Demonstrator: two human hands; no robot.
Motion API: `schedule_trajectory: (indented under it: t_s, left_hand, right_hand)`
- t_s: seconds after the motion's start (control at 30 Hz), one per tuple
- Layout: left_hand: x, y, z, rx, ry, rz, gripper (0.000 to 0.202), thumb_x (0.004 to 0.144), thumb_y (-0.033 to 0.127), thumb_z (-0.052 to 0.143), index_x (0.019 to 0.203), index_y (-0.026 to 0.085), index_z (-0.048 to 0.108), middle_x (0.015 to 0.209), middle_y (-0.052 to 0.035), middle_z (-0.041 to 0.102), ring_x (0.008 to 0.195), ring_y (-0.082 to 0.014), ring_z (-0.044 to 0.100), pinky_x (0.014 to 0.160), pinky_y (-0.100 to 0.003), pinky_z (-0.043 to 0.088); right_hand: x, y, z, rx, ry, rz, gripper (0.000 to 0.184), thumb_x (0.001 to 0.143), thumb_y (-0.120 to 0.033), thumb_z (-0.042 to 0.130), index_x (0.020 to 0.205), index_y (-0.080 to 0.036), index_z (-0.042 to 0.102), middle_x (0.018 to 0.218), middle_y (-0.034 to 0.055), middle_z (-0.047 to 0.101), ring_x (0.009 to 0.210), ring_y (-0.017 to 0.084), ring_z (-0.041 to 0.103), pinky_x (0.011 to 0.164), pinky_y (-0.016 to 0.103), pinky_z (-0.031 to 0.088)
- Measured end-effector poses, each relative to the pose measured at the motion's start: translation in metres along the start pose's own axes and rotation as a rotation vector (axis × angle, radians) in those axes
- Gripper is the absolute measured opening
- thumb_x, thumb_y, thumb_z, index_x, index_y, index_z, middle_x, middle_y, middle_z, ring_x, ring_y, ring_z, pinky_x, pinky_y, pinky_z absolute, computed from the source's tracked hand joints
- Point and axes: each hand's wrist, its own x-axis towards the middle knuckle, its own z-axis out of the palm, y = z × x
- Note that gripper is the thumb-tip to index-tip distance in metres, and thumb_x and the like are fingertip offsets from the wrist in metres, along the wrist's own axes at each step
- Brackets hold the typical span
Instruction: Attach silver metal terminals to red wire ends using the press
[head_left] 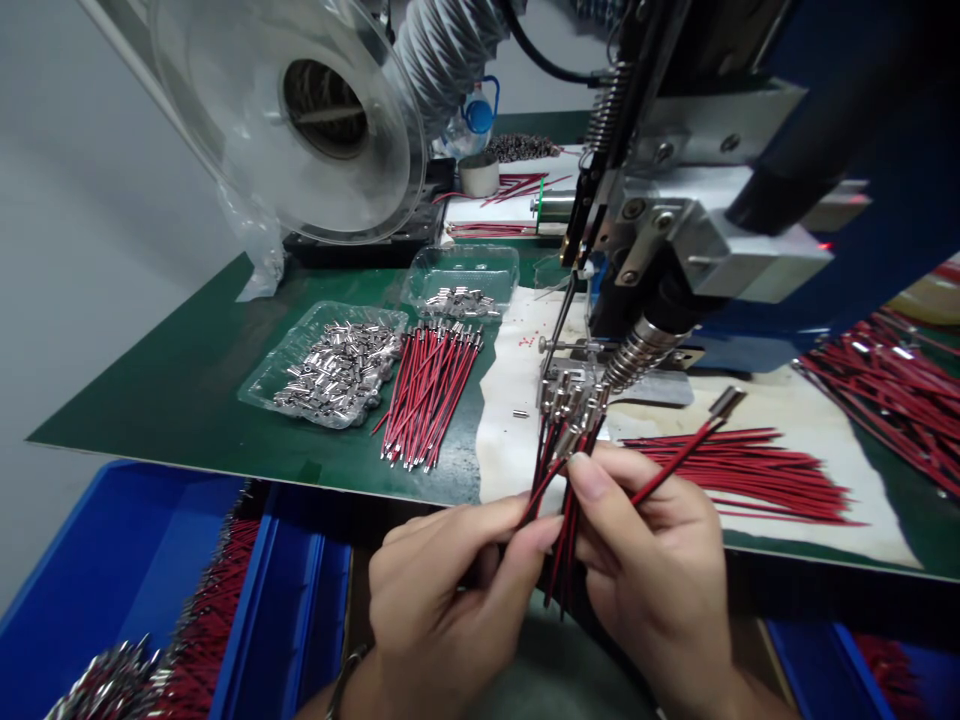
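My left hand [442,590] and my right hand [652,560] meet at the table's front edge, both closed round a small bundle of red wires with metal terminals [568,420]. The terminal ends point up toward the crimping machine head [660,260]. One single red wire [679,455] with a metal sleeve sticks out to the right from between my right fingers. The left thumb and forefinger pinch the wires low down; the right thumb presses on them from the other side.
A clear tray of metal terminals [337,370] and a pile of finished red wires [431,395] lie on the green table to the left. More red wires [757,475] lie to the right. Blue bins [135,580] stand below. A transparent reel [300,110] stands at the back.
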Motion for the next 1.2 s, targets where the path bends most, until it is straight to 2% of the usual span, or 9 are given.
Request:
schedule_trajectory:
  t_s: [0.2,0.4,0.53,0.67,0.83,1.0,1.2]
  left_hand:
    - [-0.002,-0.002,0.000,-0.035,0.047,0.005,0.014,0.083,0.012,0.081,0.091,0.020,0.071,0.056,0.0098,0.067,0.037,-0.0034,0.051,0.042,-0.014,0.043]
    - [-0.004,-0.006,0.001,-0.148,-0.028,-0.065,0.012,0.088,0.009,0.075,0.095,0.019,0.075,0.069,0.0064,0.077,0.049,-0.0048,0.067,0.053,-0.010,0.052]
    - [-0.001,-0.004,0.003,-0.208,-0.018,-0.086,0.013,0.090,0.006,0.069,0.089,0.018,0.073,0.066,0.0076,0.075,0.053,-0.0033,0.068,0.060,-0.006,0.053]
    - [0.001,0.001,0.005,-0.208,-0.003,-0.121,0.012,0.092,0.009,0.066,0.088,0.018,0.071,0.061,0.0087,0.071,0.049,-0.0024,0.065,0.056,-0.006,0.051]
    - [-0.001,0.005,0.006,-0.211,-0.036,-0.228,0.016,0.092,0.011,0.066,0.078,0.018,0.070,0.055,0.0064,0.068,0.043,-0.0065,0.062,0.048,-0.012,0.050]
    - [-0.001,0.007,0.008,-0.298,-0.008,-0.308,0.012,0.092,0.014,0.069,0.080,0.018,0.071,0.051,0.0074,0.067,0.039,-0.0058,0.060,0.045,-0.011,0.048]
    - [0.001,0.009,0.008,-0.384,0.009,-0.434,0.010,0.088,0.017,0.074,0.079,0.018,0.072,0.048,0.0061,0.067,0.036,-0.0075,0.060,0.043,-0.011,0.048]
  right_hand:
    - [0.000,0.000,0.001,0.010,-0.011,0.000,0.016,0.085,-0.035,0.085,0.072,-0.026,0.082,0.050,-0.0051,0.055,0.038,0.000,0.037,0.039,0.008,0.038]
    - [-0.003,0.001,0.002,0.065,-0.022,0.051,0.013,0.086,-0.034,0.084,0.076,-0.026,0.083,0.054,-0.0030,0.062,0.046,0.004,0.055,0.049,0.011,0.049]
    - [-0.004,0.000,0.003,0.089,-0.025,0.072,0.012,0.087,-0.034,0.084,0.078,-0.025,0.083,0.056,-0.0026,0.063,0.049,0.006,0.059,0.051,0.013,0.051]
    - [-0.004,-0.001,0.004,0.072,-0.005,0.071,0.015,0.086,-0.033,0.084,0.075,-0.023,0.082,0.054,-0.0024,0.062,0.046,0.007,0.056,0.046,0.015,0.049]
    - [-0.003,-0.001,0.004,0.059,0.000,0.063,0.020,0.086,-0.033,0.083,0.071,-0.020,0.079,0.049,-0.0026,0.059,0.039,0.007,0.051,0.041,0.017,0.047]
    - [-0.004,-0.001,0.003,0.084,-0.015,0.073,0.021,0.087,-0.033,0.082,0.071,-0.020,0.077,0.051,-0.0031,0.059,0.037,0.006,0.047,0.041,0.017,0.047]
    - [-0.004,-0.001,0.001,-0.014,0.033,0.040,0.029,0.085,-0.037,0.083,0.066,-0.018,0.073,0.049,-0.0057,0.047,0.037,0.004,0.035,0.038,0.017,0.037]
